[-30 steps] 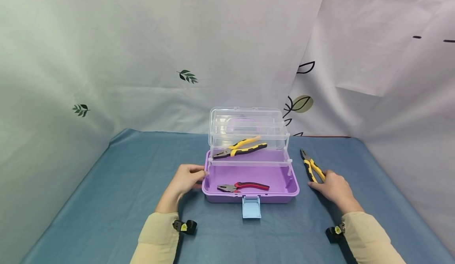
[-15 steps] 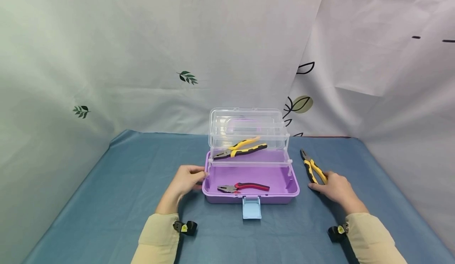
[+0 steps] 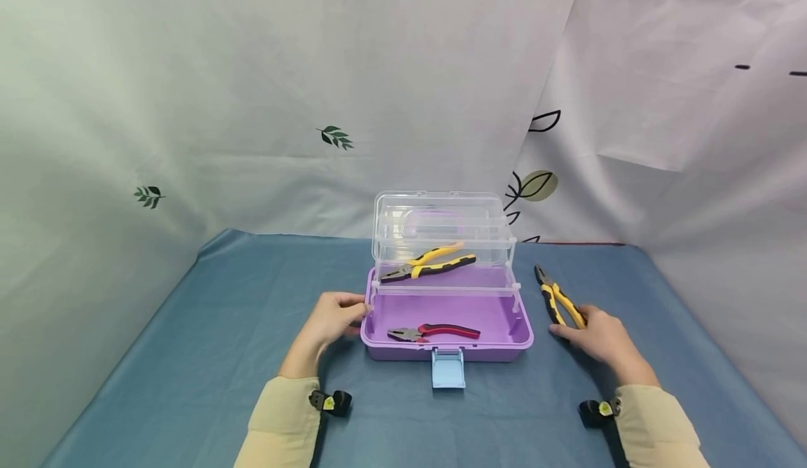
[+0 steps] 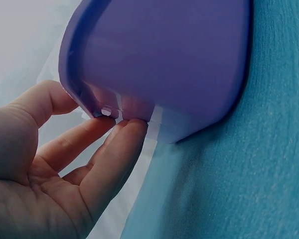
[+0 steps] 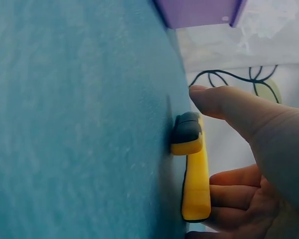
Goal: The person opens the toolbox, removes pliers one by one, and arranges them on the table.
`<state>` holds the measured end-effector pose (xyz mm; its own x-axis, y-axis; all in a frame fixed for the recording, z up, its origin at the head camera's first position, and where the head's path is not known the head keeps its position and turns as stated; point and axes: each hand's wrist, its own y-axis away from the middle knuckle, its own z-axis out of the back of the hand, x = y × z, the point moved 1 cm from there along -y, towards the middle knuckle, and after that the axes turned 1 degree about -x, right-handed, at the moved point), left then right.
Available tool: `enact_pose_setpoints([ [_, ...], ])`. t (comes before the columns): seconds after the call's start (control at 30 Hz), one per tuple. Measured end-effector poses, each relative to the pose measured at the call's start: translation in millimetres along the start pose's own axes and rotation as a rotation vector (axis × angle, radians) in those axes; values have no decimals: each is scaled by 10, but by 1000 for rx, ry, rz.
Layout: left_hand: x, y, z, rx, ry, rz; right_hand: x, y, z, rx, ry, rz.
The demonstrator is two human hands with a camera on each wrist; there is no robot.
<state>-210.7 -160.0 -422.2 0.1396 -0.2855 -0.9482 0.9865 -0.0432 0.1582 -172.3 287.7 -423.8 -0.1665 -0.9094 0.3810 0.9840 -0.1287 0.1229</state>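
My left hand [image 3: 330,317] holds the left side of a purple toolbox [image 3: 504,354]. In the left wrist view its thumb lies at the rim and its fingertips [image 4: 134,127] press the side wall. Beyond the toolbox's right side lie yellow-and-black pliers [image 3: 546,289], handles spread toward me. At those handles is my right hand [image 3: 602,338]; the right wrist view shows fingers against the yellow handle [image 5: 195,191] and the thumb extended, apart from the black-tipped handle. Red-and-black pliers [image 3: 449,330] lie in the toolbox's base. Another yellow-and-black pair [image 3: 441,266] lies in the raised clear tray [image 3: 488,290].
The toolbox's clear lid [image 3: 485,209] stands raised at the back. Its light-blue latch [image 3: 448,370] hangs down in front. Blue cloth [image 3: 252,279] covers the table, and a pale patterned curtain [image 3: 429,83] hangs behind it.
My right hand has shifted slightly right and toward me, and the pliers' right handle has swung a little outward. My left hand keeps its place at the toolbox.
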Motion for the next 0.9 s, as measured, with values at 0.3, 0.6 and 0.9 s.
enact_pose_setpoints([
  [0.3, -13, -9, -31, 8, -6, -4, -32, 59, 3, 2, -51, -17],
  [0.6, -34, -29, -20, 9, -9, -5, 33, 75, 49, -87, -134, 5],
  [0.9, -1, 11, 2, 2, -1, 6, 211, 161, 114, -171, -164, 107],
])
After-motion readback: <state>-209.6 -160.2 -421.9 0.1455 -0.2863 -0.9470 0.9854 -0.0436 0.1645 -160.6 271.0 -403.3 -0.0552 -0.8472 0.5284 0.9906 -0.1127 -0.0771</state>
